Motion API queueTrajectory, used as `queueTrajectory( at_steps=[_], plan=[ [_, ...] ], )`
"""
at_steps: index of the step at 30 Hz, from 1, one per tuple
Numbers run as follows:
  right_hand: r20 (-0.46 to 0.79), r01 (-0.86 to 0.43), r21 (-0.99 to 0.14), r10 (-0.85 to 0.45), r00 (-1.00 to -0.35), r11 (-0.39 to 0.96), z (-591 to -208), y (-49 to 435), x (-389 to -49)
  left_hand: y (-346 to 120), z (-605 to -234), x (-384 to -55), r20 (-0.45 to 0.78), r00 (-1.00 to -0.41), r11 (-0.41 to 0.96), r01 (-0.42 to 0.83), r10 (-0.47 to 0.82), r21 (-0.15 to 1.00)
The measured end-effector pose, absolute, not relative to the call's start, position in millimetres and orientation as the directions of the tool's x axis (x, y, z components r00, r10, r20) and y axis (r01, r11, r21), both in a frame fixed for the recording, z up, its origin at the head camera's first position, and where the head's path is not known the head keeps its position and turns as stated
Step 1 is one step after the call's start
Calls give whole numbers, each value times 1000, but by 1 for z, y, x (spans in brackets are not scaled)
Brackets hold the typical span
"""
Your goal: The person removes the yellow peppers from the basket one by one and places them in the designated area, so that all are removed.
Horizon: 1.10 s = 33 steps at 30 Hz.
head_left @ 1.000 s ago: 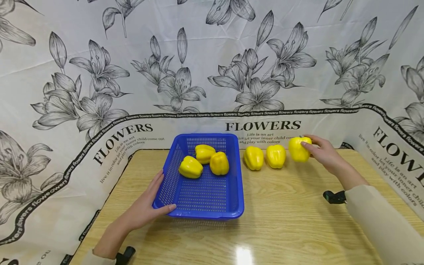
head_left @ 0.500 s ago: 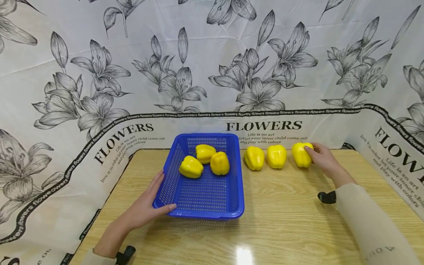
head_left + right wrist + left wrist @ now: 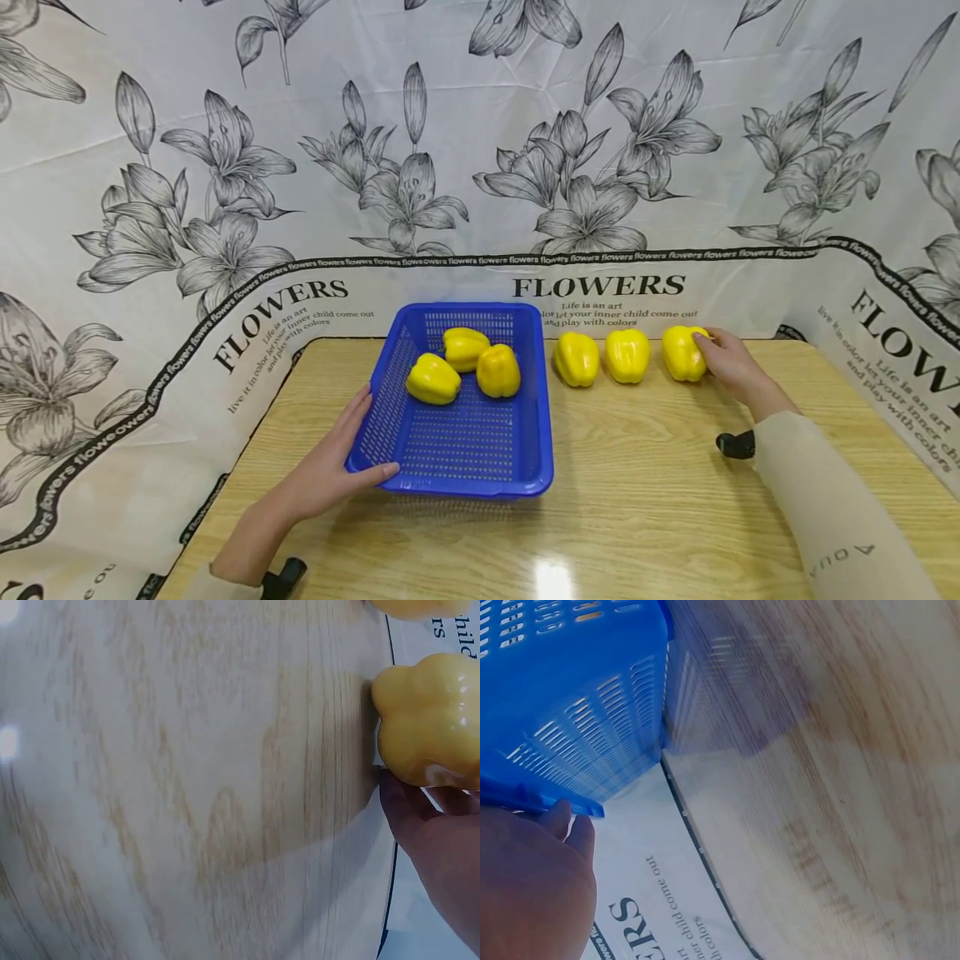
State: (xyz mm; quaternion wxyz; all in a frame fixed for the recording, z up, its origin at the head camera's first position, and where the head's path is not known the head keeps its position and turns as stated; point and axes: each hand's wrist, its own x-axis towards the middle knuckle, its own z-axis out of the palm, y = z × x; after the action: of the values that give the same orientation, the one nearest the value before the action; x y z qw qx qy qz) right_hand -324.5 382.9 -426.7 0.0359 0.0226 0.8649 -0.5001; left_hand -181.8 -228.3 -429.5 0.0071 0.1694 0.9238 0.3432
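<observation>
My left hand (image 3: pixel 322 471) grips the near left corner of a blue plastic basket (image 3: pixel 480 483), thumb on the front rim and fingers along the left side. In the left wrist view the fingertips (image 3: pixel 579 832) meet the basket's rim. Inside the basket lie three yellow bell peppers, a left one (image 3: pixel 432 379), a back one (image 3: pixel 465 347) and a right one (image 3: pixel 498 371). At the far right, my right hand (image 3: pixel 738 367) holds another yellow bell pepper (image 3: pixel 683 353) from its right side, at the tabletop. The right wrist view shows this pepper (image 3: pixel 431 724) against the fingers.
Two more yellow bell peppers, one (image 3: pixel 576 359) beside the basket and another (image 3: pixel 627 356) to its right, stand in a row with the held one. A flower-printed cloth (image 3: pixel 465 208) hangs behind and around the wooden table (image 3: pixel 637 500).
My right hand has lowered the bell pepper from above the table to the tabletop, shifting slightly right. The left hand and the basket have stayed put.
</observation>
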Motion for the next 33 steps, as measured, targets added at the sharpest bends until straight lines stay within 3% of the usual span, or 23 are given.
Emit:
queueTrajectory(
  at_steps=[11, 33],
  plan=[
    [-94, 82, -835, 6, -996, 543, -424, 391, -327, -228, -430, -182, 109, -941, 706, 314, 320, 635],
    [7, -4, -786, 2, -1000, 618, -398, 394, -293, -228, -427, -180, 101, -942, 713, 310, 321, 629]
  ],
)
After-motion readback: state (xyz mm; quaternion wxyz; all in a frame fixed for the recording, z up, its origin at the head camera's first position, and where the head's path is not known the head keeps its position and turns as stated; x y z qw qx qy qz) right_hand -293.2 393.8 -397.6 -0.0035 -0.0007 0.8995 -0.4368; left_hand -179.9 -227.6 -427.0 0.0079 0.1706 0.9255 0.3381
